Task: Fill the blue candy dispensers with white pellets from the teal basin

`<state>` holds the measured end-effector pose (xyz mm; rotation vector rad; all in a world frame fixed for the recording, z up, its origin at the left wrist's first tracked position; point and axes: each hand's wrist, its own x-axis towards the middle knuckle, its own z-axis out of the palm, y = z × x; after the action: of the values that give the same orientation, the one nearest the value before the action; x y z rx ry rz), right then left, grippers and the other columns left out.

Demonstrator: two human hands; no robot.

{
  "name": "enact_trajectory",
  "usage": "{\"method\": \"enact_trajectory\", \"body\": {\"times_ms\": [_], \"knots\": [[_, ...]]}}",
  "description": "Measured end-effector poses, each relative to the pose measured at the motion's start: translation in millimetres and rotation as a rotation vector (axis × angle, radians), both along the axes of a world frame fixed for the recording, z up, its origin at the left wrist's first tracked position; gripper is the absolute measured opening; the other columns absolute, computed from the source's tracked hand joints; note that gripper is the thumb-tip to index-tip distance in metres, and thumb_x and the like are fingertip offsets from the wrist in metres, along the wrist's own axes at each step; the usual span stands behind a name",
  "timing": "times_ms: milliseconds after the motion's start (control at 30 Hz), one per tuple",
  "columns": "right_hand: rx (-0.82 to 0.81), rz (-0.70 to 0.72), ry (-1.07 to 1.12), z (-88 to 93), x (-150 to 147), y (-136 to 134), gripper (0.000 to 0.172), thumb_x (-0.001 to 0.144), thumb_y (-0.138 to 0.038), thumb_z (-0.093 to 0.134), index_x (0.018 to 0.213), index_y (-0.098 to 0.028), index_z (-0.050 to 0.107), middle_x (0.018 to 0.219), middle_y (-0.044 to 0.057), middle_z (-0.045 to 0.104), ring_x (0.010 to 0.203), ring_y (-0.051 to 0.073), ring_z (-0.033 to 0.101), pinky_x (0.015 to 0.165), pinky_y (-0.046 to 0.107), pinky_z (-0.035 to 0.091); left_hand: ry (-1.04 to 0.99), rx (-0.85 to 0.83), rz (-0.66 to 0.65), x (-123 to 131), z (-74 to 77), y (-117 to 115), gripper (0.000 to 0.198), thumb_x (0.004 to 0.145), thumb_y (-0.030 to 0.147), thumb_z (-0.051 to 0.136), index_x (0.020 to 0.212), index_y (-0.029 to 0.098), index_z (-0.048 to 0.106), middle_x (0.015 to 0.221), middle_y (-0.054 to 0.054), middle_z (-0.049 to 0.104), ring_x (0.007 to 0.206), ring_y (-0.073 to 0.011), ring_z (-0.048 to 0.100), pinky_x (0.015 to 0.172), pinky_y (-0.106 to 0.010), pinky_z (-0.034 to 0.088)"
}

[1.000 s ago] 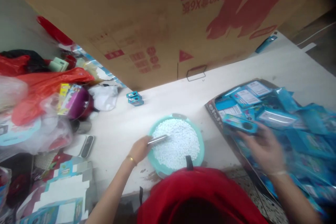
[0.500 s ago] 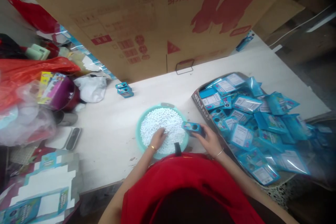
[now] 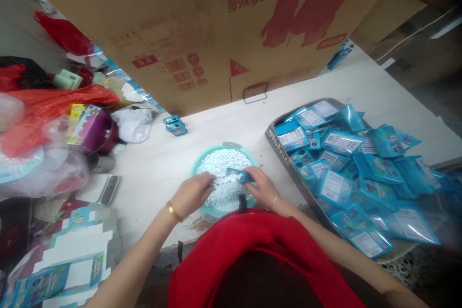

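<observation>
A teal bowl (image 3: 202, 160) full of small white beads (image 3: 224, 163) stands on the white table in front of me. My right hand (image 3: 263, 186) is closed on a small blue packet (image 3: 238, 175), held low over the beads. My left hand (image 3: 192, 193) is curled at the bowl's left rim, its fingers closed and reaching toward the packet's left end. What the left fingers hold is hidden. A gold bangle sits on the left wrist.
A tray (image 3: 279, 149) heaped with blue packets (image 3: 342, 163) lies to the right. A big cardboard box (image 3: 202, 24) stands behind. Two small blue items (image 3: 175, 125) lie near it. Red bags (image 3: 43, 110), a phone (image 3: 110, 188) and flat cartons (image 3: 68, 260) crowd the left.
My right hand took a blue packet from the tray and carried it left over the bowl. My left hand rose from the beads to meet the packet.
</observation>
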<state>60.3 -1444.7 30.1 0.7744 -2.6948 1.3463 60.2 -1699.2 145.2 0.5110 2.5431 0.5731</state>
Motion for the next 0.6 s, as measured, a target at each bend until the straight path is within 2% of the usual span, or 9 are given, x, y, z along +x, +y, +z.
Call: {"method": "enact_trajectory", "body": {"times_ms": [133,200,300,367,433,467,533,600], "knots": [[-0.007,0.055,0.023,-3.2,2.3,-10.5,0.034,0.087,-0.021,0.053,0.121,-0.020,0.049,0.113,0.011,0.061,0.108,0.025,0.056,0.092,0.046,0.051,-0.040,-0.368,-0.089,-7.6,37.5,28.0,0.016,0.090,0.018,0.042,0.099,0.016,0.056,0.097,-0.008,0.063,0.084,-0.0215,0.063,0.070,-0.032,0.049],[-0.009,0.071,0.034,-5.9,3.0,-14.4,0.034,0.087,-0.021,0.053,0.121,-0.021,0.048,0.112,0.011,0.062,0.107,0.025,0.057,0.091,0.046,0.052,-0.030,-0.472,-0.130,-6.9,51.5,46.0,0.022,0.090,0.011,0.037,0.098,0.014,0.057,0.095,-0.009,0.063,0.081,-0.0227,0.064,0.066,-0.033,0.049],[-0.017,0.077,0.048,-10.0,3.1,-18.2,0.034,0.088,-0.022,0.053,0.122,-0.021,0.048,0.112,0.011,0.062,0.107,0.025,0.058,0.090,0.045,0.052,0.021,-0.514,-0.166,-3.9,62.2,63.8,0.025,0.090,0.008,0.033,0.096,0.013,0.057,0.091,-0.011,0.061,0.083,-0.0250,0.063,0.066,-0.035,0.050],[-0.025,0.077,0.042,-12.4,2.4,-17.4,0.035,0.088,-0.022,0.052,0.122,-0.022,0.048,0.112,0.010,0.062,0.107,0.024,0.058,0.091,0.044,0.052,0.043,-0.506,-0.155,-2.5,60.9,60.0,0.023,0.090,0.009,0.035,0.095,0.013,0.057,0.091,-0.010,0.061,0.084,-0.0251,0.062,0.068,-0.036,0.050],[-0.023,0.057,0.032,-14.9,1.2,-12.6,0.035,0.088,-0.022,0.051,0.123,-0.022,0.048,0.113,0.010,0.062,0.108,0.024,0.058,0.092,0.043,0.052,0.049,-0.477,-0.089,-1.4,49.2,41.2,0.021,0.090,0.011,0.038,0.098,0.016,0.056,0.094,-0.008,0.061,0.085,-0.0231,0.062,0.071,-0.035,0.050],[-0.017,0.036,0.027,-16.2,0.3,-8.9,0.035,0.088,-0.022,0.051,0.123,-0.021,0.048,0.114,0.010,0.062,0.108,0.024,0.058,0.092,0.043,0.052,0.042,-0.453,-0.040,-0.4,38.3,27.5,0.020,0.090,0.013,0.039,0.100,0.018,0.055,0.097,-0.007,0.061,0.087,-0.0218,0.061,0.073,-0.034,0.050],[-0.004,-0.014,0.008,-18.4,-1.7,0.0,0.034,0.088,-0.023,0.051,0.121,-0.021,0.049,0.114,0.010,0.062,0.108,0.025,0.058,0.093,0.044,0.051,-0.007,-0.407,0.076,3.9,5.7,-1.7,0.019,0.089,0.016,0.043,0.104,0.021,0.054,0.103,-0.006,0.061,0.091,-0.0206,0.061,0.077,-0.032,0.049],[0.000,-0.065,-0.028,-19.8,-4.1,9.1,0.032,0.088,-0.026,0.051,0.120,-0.021,0.050,0.113,0.010,0.061,0.107,0.025,0.058,0.093,0.045,0.050,-0.098,-0.396,0.182,11.1,-38.6,-22.7,0.020,0.087,0.015,0.044,0.103,0.019,0.055,0.105,-0.008,0.061,0.096,-0.0229,0.060,0.079,-0.034,0.049]]}}
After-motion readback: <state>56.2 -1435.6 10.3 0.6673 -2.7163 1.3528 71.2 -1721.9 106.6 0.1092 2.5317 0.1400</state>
